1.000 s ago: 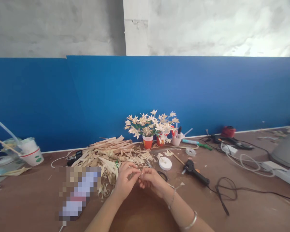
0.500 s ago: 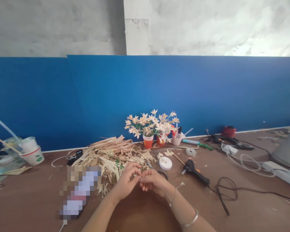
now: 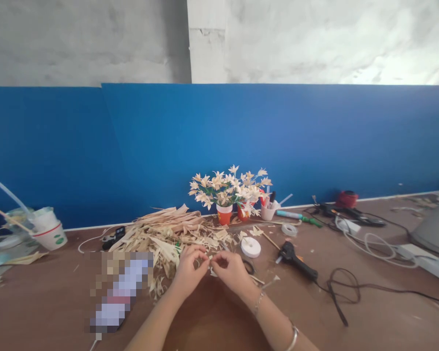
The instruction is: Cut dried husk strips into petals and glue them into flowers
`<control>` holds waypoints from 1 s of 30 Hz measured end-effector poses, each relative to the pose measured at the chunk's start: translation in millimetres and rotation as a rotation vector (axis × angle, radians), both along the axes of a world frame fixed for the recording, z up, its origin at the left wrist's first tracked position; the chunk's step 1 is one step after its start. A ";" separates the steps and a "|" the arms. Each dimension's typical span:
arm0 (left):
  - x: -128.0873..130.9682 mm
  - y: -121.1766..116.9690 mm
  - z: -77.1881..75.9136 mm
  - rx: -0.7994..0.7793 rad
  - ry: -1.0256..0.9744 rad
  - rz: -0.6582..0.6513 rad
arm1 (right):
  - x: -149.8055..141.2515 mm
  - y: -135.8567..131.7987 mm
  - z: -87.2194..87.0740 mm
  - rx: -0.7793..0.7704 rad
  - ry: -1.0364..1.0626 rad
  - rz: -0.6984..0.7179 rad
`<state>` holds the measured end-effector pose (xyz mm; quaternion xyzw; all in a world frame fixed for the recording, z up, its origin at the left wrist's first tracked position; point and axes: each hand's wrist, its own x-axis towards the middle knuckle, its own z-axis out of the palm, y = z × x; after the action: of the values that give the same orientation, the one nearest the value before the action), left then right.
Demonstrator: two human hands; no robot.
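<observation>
Basically, left hand (image 3: 190, 273) and right hand (image 3: 233, 274) nearly met, fingertip to fingertip, above a brown tabletop (image 3: 54, 297), blue partition (image 3: 241, 126) and grey wall (image 3: 95, 44) behind.
Nearest: smooth silver bangle (image 3: 296, 335) and thin chain bracelet (image 3: 259, 302) on the right arm. Both hands had fingers curled, thumbs toward index tips; couldn't tell if either pinched anything, too small. Dry husk pile (image 3: 161, 234) lay just past the left hand: tan, papery strips, flat up top, curly at the near edge. Round white spool (image 3: 251, 249) sat just past the right hand, black glue gun (image 3: 297, 262) right of it. Farther back, pale star-shaped flowers (image 3: 217, 183) stood in red-and-white cups (image 3: 224, 216). Partition was flat and matte; wall blotchy, with a paler pillar (image 3: 207, 56).
</observation>
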<state>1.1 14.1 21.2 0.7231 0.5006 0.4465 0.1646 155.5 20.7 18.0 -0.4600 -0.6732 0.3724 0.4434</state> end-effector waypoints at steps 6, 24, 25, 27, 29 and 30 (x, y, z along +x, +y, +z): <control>0.7 0.4 1.3 -0.045 -0.044 -0.009 | 1.6 1.0 -0.9 -0.032 -0.010 0.050; 0.0 -3.2 4.1 0.054 0.001 -0.041 | 2.0 8.6 -5.2 -0.406 0.412 0.187; 0.2 -4.1 4.6 0.049 0.007 -0.055 | 2.2 8.1 -4.3 -0.409 0.422 0.188; 0.6 -5.2 5.4 0.038 0.013 -0.070 | 2.6 7.4 -3.0 -0.411 0.427 0.184; 0.7 -5.2 5.9 0.031 0.009 -0.062 | 2.8 6.9 -1.8 -0.411 0.421 0.184; 0.6 -4.7 5.9 0.033 0.001 -0.054 | 2.8 6.8 -1.0 -0.411 0.418 0.185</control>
<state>1.7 9.4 27.1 0.7392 0.4734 0.4499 0.1646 158.4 27.4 17.0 -0.3902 -0.5169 0.6261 0.4342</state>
